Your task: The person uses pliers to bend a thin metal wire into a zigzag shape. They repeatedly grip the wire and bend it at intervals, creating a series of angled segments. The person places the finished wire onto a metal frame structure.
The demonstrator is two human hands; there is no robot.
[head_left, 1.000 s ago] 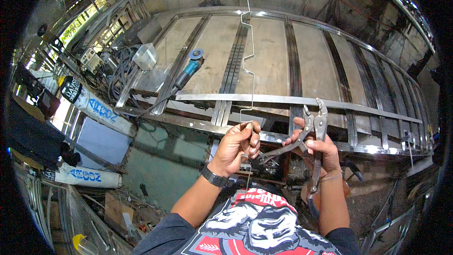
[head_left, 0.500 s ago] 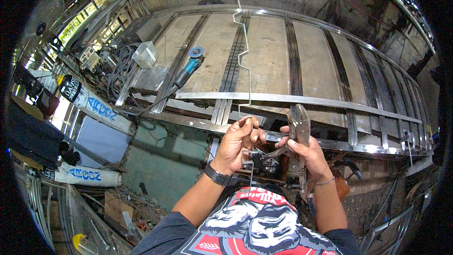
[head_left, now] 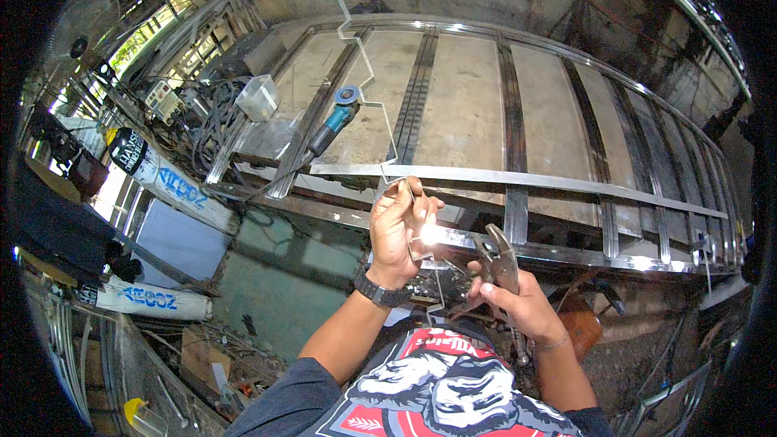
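Observation:
My left hand (head_left: 396, 235) is closed around a thin metal strip (head_left: 389, 131) bent into repeated steps. The strip runs up from my fingers toward the far wall, leaning left, and its lower end hangs down in front of my shirt. A bright glint shines beside my left fingers. In my right hand (head_left: 524, 306) I grip locking pliers (head_left: 502, 263), jaws pointing up and away. The jaws are apart from the strip, to its right; whether they are open is hard to see.
A large metal frame (head_left: 515, 129) lies beyond my hands, with a flat bar (head_left: 486, 177) across it. An angle grinder (head_left: 330, 125) and a clear plastic container (head_left: 256, 97) rest on it. Gas cylinders (head_left: 154, 299) lie at the left, near cables (head_left: 212, 125).
The strip's far end has swung left, and my left hand has turned with it. My right hand has lowered slightly, and the pliers now tilt left.

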